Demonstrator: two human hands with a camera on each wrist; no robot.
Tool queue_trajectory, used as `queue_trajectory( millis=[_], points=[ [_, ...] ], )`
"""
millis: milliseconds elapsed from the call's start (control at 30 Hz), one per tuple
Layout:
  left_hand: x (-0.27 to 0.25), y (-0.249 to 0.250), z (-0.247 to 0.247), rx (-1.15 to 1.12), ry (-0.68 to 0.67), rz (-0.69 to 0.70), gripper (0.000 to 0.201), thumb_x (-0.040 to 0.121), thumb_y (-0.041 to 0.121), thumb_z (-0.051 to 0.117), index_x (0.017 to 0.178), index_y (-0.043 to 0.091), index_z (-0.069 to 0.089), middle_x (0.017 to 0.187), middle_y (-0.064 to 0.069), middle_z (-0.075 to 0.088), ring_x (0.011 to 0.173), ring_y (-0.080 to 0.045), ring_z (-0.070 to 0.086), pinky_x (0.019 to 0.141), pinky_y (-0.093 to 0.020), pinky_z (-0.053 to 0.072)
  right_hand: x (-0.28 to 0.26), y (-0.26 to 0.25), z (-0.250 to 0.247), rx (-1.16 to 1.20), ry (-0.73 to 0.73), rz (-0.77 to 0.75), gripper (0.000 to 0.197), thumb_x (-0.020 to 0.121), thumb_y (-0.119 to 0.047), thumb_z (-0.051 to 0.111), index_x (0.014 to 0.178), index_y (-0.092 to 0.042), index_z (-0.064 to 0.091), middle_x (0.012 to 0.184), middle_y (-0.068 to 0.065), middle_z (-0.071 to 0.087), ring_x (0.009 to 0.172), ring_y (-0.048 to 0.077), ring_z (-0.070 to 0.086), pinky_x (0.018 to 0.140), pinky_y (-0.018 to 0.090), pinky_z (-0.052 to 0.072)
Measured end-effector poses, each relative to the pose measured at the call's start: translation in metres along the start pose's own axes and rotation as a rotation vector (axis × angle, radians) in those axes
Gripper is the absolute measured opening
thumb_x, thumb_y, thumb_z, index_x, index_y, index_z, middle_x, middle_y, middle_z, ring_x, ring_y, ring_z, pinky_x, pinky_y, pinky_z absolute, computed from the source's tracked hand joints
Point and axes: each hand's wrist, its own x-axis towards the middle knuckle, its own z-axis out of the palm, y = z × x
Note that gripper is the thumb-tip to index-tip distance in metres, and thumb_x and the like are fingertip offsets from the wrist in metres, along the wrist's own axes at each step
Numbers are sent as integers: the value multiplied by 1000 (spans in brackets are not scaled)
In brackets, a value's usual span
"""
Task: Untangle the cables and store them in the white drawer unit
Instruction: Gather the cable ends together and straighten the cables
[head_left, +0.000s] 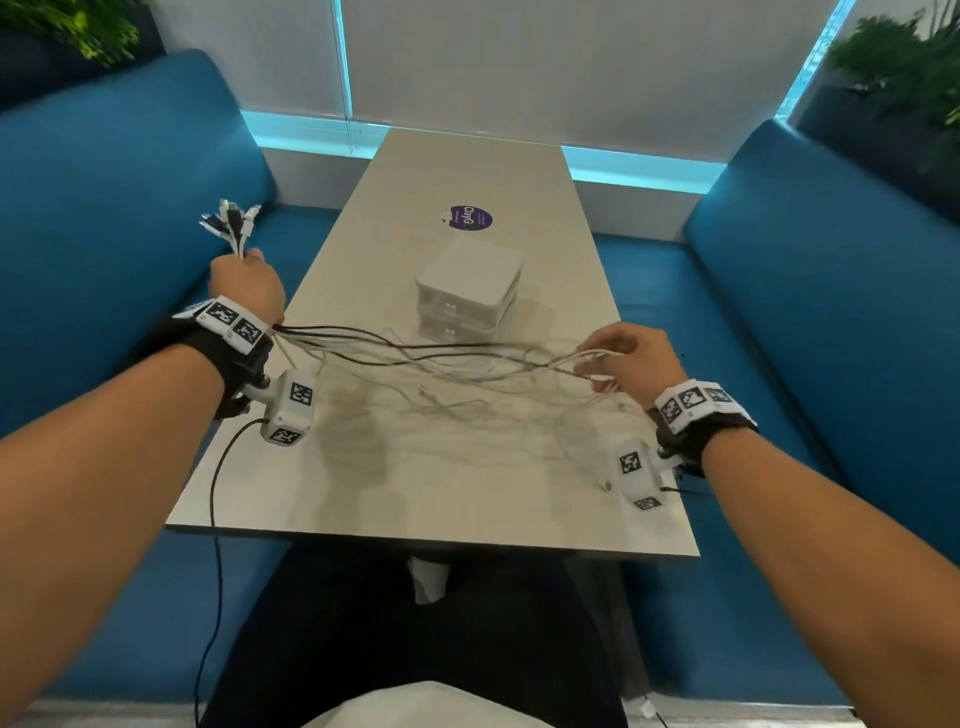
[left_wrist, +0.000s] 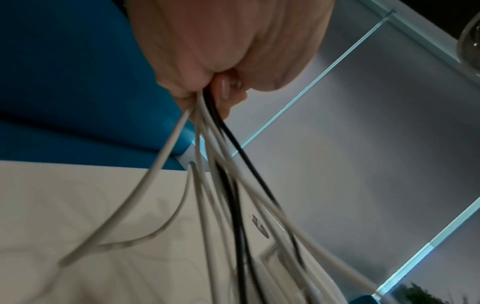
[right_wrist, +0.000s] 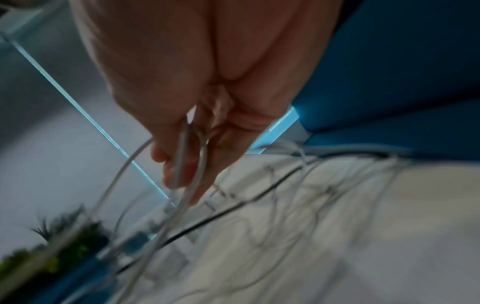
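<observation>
Thin white and black cables (head_left: 441, 353) are stretching left to right between both hands.
The left hand (head_left: 247, 283) is fisting the plug ends; the right hand's (head_left: 631, 358) fingers (right_wrist: 182, 164) are pinching white strands, nearer the tangle sagging onto the pale surface (head_left: 467, 499) before the closed white plastic drawer unit (head_left: 467, 288).

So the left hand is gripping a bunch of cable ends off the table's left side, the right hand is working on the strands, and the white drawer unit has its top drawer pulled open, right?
Not quite: the head view shows the white drawer unit with its drawers shut. The rest holds: the left hand grips the cable ends, and the right hand pinches the strands.
</observation>
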Motion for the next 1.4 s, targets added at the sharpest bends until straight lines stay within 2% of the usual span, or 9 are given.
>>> queue_trajectory(
  millis=[133, 233, 400, 567, 667, 800, 933, 1133, 1400],
  points=[
    [22, -26, 1, -117, 23, -110, 62, 90, 45, 30, 126, 2, 56, 123, -21, 63, 111, -39, 64, 92, -51, 55, -6, 22, -18, -523, -180, 34, 8, 92, -12, 66, 84, -14, 66, 85, 4, 71, 73, 17, 74, 51, 20, 48],
    [10, -22, 0, -86, 9, -60, 58, 93, 41, 32, 124, -1, 58, 121, -22, 64, 109, -40, 64, 91, -51, 55, 0, 36, -20, -1031, -259, 32, 18, 92, -27, 59, 79, -39, 58, 95, -5, 67, 91, 21, 65, 76, 32, 54],
    [16, -24, -9, -99, 24, -69, 54, 92, 44, 33, 123, 8, 59, 123, -22, 63, 111, -39, 63, 92, -50, 55, 3, 31, -46, -1445, -205, 289, 45, 84, -70, 49, 84, -25, 54, 82, -2, 61, 79, 23, 59, 78, 38, 47],
    [-39, 10, -1, 293, -22, 167, 39, 95, 36, 61, 122, 9, 56, 118, -5, 56, 104, -19, 63, 77, -25, 45, 5, 21, -44, -1529, -122, 345, 27, 93, -47, 52, 96, -20, 52, 75, -3, 54, 77, 23, 56, 90, 43, 36],
    [-36, 22, 8, -220, -164, 35, 43, 95, 31, 60, 118, -4, 53, 115, -21, 64, 100, -35, 65, 68, -29, 46, 9, 7, -30, -1503, -178, 325, 27, 88, -35, 57, 108, -16, 53, 87, 0, 57, 85, 27, 56, 92, 43, 35],
    [-57, 35, 22, -441, -190, 55, 30, 102, 28, 40, 90, 4, 54, 67, -8, 50, 69, -27, 48, 54, -26, 37, 14, -16, 1, -1511, -254, 171, 68, 75, -64, 66, 123, -18, 52, 114, 5, 60, 109, 29, 57, 98, 44, 39],
    [-72, 53, 26, -464, -231, 45, 30, 96, 23, 42, 68, 16, 49, 61, -3, 41, 61, -23, 43, 61, -35, 42, 14, -39, 35, -1430, -349, 88, 97, 58, -78, 73, 134, -22, 52, 133, 6, 48, 122, 30, 50, 100, 42, 43],
    [-93, 56, 33, -441, -315, 116, 29, 91, 35, 43, 72, 14, 48, 59, -1, 41, 68, -26, 41, 65, -36, 37, 11, -66, 73, -1334, -423, 25, 79, 53, -91, 62, 71, -15, 55, 91, 1, 54, 81, 24, 56, 80, 39, 49],
    [-110, 59, 40, -412, -353, 115, 31, 99, 36, 42, 73, 20, 50, 57, 2, 39, 53, -18, 36, 56, -27, 31, 6, -88, 97, -1510, -66, -444, 61, 84, -78, 40, 65, -20, 45, 69, -3, 50, 72, 21, 56, 82, 39, 39]
  ],
)
